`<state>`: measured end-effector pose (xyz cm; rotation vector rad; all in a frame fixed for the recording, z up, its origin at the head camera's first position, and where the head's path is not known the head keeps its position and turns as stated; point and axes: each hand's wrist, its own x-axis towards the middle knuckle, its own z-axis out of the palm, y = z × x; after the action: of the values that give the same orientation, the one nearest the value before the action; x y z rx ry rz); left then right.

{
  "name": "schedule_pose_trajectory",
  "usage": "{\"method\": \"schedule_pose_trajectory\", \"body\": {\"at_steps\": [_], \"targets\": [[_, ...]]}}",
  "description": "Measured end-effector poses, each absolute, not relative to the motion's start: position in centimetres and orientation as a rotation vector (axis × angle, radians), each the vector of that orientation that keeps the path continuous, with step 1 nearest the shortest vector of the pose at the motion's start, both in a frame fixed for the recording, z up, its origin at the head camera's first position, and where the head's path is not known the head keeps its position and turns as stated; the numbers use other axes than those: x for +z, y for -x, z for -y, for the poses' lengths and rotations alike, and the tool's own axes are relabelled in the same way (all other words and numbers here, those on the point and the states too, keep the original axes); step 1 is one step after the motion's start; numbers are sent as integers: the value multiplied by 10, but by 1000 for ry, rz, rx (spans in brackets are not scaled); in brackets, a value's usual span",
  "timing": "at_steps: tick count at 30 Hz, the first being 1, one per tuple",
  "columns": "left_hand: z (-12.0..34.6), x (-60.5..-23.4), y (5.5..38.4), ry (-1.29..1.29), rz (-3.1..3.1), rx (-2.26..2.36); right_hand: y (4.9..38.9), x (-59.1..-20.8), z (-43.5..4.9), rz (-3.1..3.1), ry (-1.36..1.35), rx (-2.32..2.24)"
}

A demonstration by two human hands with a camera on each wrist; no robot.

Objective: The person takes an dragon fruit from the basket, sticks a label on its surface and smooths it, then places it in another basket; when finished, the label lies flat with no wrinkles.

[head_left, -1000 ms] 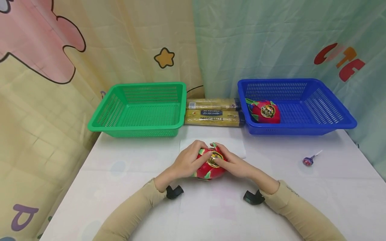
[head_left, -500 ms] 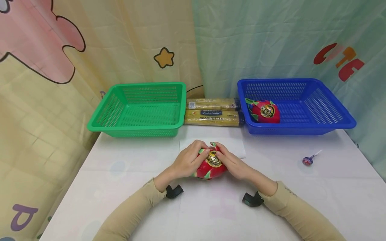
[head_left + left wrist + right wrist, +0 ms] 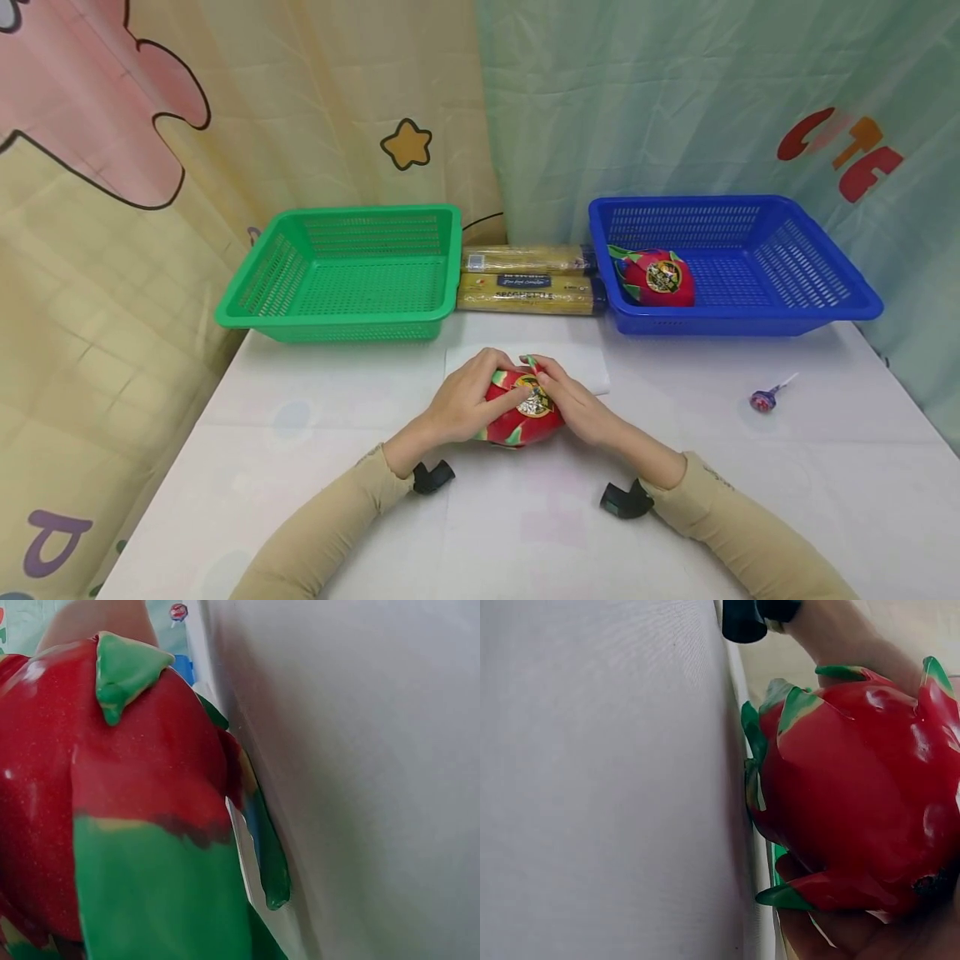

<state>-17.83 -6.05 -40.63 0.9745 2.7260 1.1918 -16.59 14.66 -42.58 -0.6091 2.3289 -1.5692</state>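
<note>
A glossy red dragon fruit [image 3: 517, 429] with green-tipped scales is at the middle of the table, on its near side. My left hand [image 3: 461, 404] grips its left side, the thumb reaching across onto the round gold-and-black sticker [image 3: 536, 404]. On the other side my right hand [image 3: 588, 412] holds the fruit, thumb along the sticker's right edge. Red skin and a broad green scale fill much of the left wrist view. In the right wrist view, fingers [image 3: 847, 930] curl under the fruit beside a dark stem spot [image 3: 926, 883].
A green basket [image 3: 337, 318] stands at the back left. The blue basket [image 3: 750, 313] at the back right holds another dragon fruit [image 3: 656, 279]. Two spaghetti packs [image 3: 525, 294] lie between them. A lollipop [image 3: 765, 401] lies at the right; a white sheet [image 3: 596, 367] lies behind the hands.
The right thumb has drawn back from the sticker to its right edge. The left thumb lifted off the sticker and now lies over it again. The dragon fruit stays in place.
</note>
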Motion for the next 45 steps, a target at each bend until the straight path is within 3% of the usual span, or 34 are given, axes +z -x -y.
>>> {"method": "schedule_pose_trajectory", "body": {"at_steps": [17, 27, 38, 45], "targets": [[60, -408, 177, -992, -2720, 1218, 161, -421, -130, -2331, 334, -1667], [60, -407, 177, -1003, -2717, 1219, 162, -416, -131, -2341, 312, -1689], [61, -408, 176, -1003, -2731, 1182, 162, -419, -134, -2432, 355, -1589], [62, -408, 177, -1007, -2697, 1215, 169, -419, -152, -2233, 584, -1445]]}}
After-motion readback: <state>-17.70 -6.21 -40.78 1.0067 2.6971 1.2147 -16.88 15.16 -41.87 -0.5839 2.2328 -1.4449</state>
